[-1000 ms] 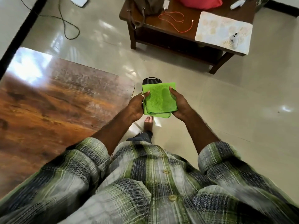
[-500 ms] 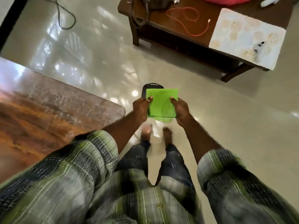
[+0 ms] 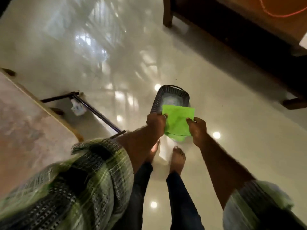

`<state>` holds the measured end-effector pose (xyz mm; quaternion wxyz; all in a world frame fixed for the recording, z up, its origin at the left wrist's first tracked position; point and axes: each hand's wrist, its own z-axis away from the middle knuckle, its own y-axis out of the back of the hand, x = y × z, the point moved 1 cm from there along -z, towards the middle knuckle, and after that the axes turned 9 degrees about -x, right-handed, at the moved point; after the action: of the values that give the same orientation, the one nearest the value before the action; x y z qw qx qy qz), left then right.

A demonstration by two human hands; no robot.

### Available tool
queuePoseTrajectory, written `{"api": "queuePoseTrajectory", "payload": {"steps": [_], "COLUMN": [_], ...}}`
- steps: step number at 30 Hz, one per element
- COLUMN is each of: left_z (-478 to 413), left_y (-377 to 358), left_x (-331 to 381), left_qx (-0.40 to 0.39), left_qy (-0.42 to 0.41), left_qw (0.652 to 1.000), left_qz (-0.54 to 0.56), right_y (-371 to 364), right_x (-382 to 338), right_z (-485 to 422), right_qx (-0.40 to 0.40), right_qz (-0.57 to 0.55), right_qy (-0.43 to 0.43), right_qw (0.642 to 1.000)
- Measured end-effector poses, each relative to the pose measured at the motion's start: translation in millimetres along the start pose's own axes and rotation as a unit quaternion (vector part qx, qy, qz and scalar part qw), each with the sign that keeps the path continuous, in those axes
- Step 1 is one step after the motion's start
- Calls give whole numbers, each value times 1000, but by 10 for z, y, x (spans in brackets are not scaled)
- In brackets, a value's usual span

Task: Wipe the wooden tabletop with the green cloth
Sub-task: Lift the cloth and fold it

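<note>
A folded bright green cloth (image 3: 177, 120) is held flat between both hands, low over the floor. My left hand (image 3: 155, 125) pinches its left edge, and my right hand (image 3: 197, 130) pinches its right edge. Directly beyond the cloth, a dark woven basket (image 3: 166, 95) sits on the floor, partly hidden by the cloth. The wooden tabletop (image 3: 26, 130) lies at the left, washed out by glare, with only its near corner in view. Neither hand nor the cloth touches it.
Glossy pale tiles cover the floor (image 3: 232, 130). Black metal legs (image 3: 93, 108) run under the tabletop's corner. A dark wooden coffee table (image 3: 240, 30) with an orange cable (image 3: 282, 14) stands at the upper right. My bare feet (image 3: 177, 158) are just below the cloth.
The view has tipped downward and the cloth has sunk toward the basket on the floor. Both hands keep the same hold on it. The tabletop has slid toward the left edge.
</note>
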<state>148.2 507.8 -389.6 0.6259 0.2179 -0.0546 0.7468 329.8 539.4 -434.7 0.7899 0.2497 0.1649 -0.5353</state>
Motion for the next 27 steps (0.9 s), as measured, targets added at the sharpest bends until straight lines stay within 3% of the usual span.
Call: {"api": "queuePoseTrajectory", "payload": {"steps": [7, 14, 21, 27], "left_z": [-1284, -1778, -990, 219], "left_y": [-239, -300, -161, 63], "left_x": [-184, -356, -81, 408], "left_qx": [114, 106, 74, -17], "left_qy": [1, -6, -30, -85], "left_qw": [993, 994, 987, 956], "left_qz": [-27, -32, -143, -282], "right_y": [-408, -680, -463, -202], "right_x": [158, 396, 250, -862], "right_z": [-1189, -1754, -1356, 115], "right_qx": [-35, -48, -78, -98], "right_qz": [107, 101, 125, 244], "right_qy": [24, -10, -29, 25], "right_qw": [993, 994, 989, 965]}}
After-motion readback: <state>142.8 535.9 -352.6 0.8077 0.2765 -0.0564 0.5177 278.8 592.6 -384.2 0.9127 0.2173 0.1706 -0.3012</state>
